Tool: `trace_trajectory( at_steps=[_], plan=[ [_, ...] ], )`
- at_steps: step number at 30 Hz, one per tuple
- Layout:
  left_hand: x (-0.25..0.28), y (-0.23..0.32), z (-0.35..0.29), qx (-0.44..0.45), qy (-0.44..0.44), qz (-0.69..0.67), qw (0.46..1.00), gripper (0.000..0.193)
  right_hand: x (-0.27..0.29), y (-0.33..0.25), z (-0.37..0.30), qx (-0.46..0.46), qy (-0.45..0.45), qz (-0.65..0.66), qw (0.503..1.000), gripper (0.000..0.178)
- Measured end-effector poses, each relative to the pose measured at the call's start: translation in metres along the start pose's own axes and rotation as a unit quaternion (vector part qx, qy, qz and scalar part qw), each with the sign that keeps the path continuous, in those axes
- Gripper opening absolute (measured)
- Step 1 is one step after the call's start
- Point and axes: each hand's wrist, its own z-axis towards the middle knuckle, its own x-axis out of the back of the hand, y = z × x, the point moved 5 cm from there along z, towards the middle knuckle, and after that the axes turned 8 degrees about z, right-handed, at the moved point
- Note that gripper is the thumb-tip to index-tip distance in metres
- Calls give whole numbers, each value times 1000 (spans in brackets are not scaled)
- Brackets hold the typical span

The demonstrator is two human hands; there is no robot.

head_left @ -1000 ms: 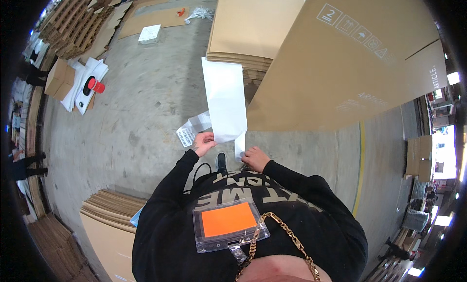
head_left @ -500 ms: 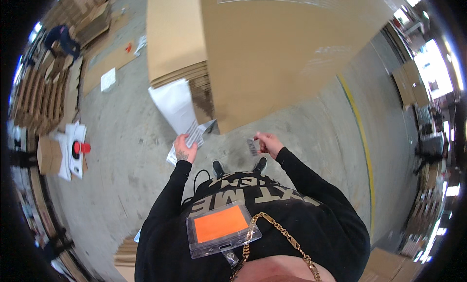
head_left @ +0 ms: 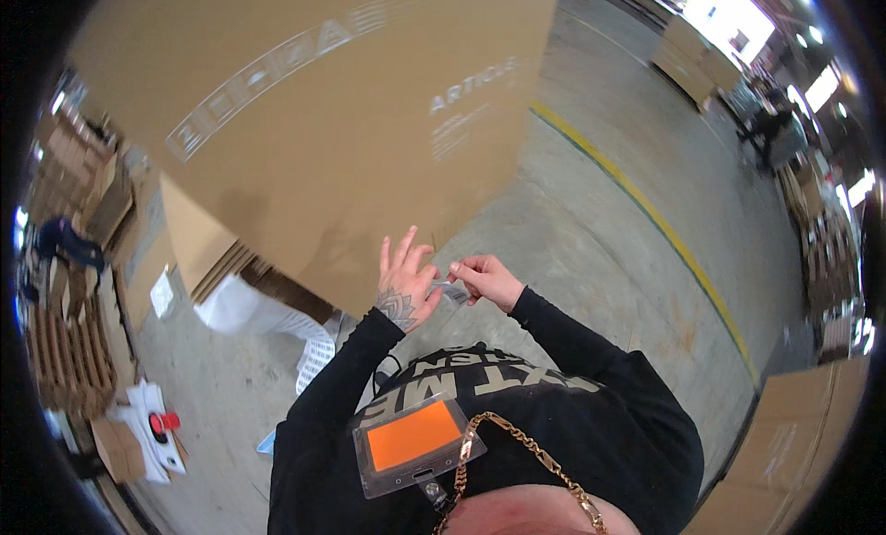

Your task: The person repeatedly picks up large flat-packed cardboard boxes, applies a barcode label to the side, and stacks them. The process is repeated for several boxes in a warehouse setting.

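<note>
I see a person in a black top with both hands out in front of the chest. A small label, pale with dark marks, is up in the air between the two hands. The right hand has its thumb and pointer finger squeezed on the label. The left hand, with a drawing on its skin, is just beside it. Its other fingers stick out, and its thumb and pointer finger are right at the label's left end. I can't tell if they pinch it too.

A long strip of labels hangs down on the left, near the left arm. It comes from white paper by a pile of flat cardboard. A very big brown box stands in front of the hands. A yellow line bends across the gray floor on the right. An orange card in a clear holder lies on the person's chest, beside a gold chain.
</note>
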Motion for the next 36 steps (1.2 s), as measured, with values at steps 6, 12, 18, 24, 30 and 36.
trace_trajectory(
  at_steps=[6, 12, 18, 24, 30, 36],
  plan=[
    [-58, 66, 79, -82, -5, -25, 996, 11, 102, -7, -36, 62, 78, 13, 995, 39],
    [-110, 114, 156, -107, -29, -42, 993, 9, 203, -8, -81, 138, 213, 129, 959, 30],
    [-150, 112, 237, -57, -9, -183, 981, 10, 324, 37, -111, 154, 411, 240, 866, 30],
    [-191, 100, 325, -29, -31, -330, 943, 10, 389, 48, -80, 101, 414, 290, 857, 25],
    [-227, 88, 428, -49, -28, -362, 930, 9, 464, 1, -12, 153, 373, 356, 843, 24],
    [-262, 66, 533, -44, -47, -375, 925, 9, 548, -69, 55, 202, 373, 312, 850, 18]
  ],
)
